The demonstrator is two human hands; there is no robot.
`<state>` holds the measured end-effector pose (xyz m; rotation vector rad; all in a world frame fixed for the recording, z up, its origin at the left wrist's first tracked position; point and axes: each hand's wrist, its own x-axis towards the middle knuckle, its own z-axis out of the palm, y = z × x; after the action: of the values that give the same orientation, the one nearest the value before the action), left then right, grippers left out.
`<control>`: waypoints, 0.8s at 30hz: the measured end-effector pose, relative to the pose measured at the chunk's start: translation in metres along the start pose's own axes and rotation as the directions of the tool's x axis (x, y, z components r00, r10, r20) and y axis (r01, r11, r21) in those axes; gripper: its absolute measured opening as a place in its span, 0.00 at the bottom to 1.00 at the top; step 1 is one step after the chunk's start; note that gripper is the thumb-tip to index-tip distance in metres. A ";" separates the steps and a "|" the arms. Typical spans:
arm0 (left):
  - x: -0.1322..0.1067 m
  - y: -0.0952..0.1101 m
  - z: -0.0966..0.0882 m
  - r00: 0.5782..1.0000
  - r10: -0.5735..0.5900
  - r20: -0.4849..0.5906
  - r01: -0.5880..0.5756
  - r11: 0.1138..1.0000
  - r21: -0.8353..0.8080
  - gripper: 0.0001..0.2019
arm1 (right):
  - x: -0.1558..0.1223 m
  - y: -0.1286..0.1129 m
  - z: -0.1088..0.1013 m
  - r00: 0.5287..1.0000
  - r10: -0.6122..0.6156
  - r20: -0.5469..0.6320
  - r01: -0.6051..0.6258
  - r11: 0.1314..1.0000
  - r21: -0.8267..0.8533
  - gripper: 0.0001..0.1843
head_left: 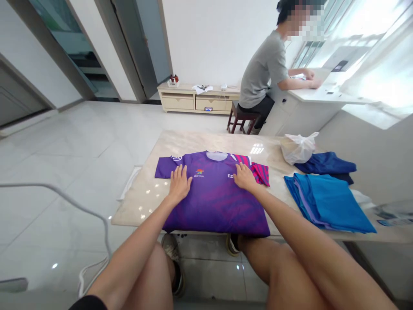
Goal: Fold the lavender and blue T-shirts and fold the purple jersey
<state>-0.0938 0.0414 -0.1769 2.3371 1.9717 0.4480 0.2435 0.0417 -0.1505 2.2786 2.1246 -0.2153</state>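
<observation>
A purple sports jersey [215,198] lies flat, front up, on a pale marble table [148,193]. My left hand [179,184] rests flat on its left chest, fingers spread and open. My right hand [244,177] lies flat on the right shoulder, fingers stretched out. The jersey's right sleeve [260,172] shows pink and blue stripes beside my right hand. Neither hand holds anything.
A stack of blue garments [329,200] and a dark blue cloth [325,163] lie at the table's right, with a white plastic bag [297,147] behind. Another person [266,73] sits on a stool at a white counter. A low cabinet [196,98] stands by the wall.
</observation>
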 end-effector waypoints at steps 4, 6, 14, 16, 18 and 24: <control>-0.041 0.009 0.001 0.964 0.089 0.250 -0.090 0.996 -0.006 0.36 | -0.038 -0.016 -0.002 0.977 -0.023 0.211 0.030 0.999 -0.031 0.41; -0.061 0.010 -0.011 0.939 0.031 0.342 -0.049 0.998 0.042 0.37 | -0.059 -0.018 -0.008 0.952 -0.046 0.301 0.058 0.998 -0.030 0.43; -0.127 0.005 -0.100 0.897 0.045 0.439 -0.099 0.990 0.102 0.26 | -0.123 -0.007 -0.028 0.932 -0.114 0.343 0.106 0.993 0.042 0.45; -0.158 -0.001 -0.122 0.901 -0.001 0.434 -0.051 0.993 0.109 0.23 | -0.131 -0.008 -0.033 0.934 -0.115 0.337 0.100 0.993 0.064 0.43; -0.195 -0.007 -0.134 0.930 -0.027 0.367 -0.016 0.993 0.115 0.21 | -0.137 -0.013 -0.041 0.935 -0.120 0.334 0.098 0.992 0.082 0.41; -0.276 -0.003 -0.131 0.999 0.002 -0.048 0.000 0.999 0.037 0.22 | -0.182 -0.027 -0.075 0.957 -0.100 0.273 0.076 0.992 0.098 0.27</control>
<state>-0.1691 -0.2451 -0.1033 2.3714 2.0162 0.4764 0.2117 -0.1292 -0.0535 2.0500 2.1077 -0.6028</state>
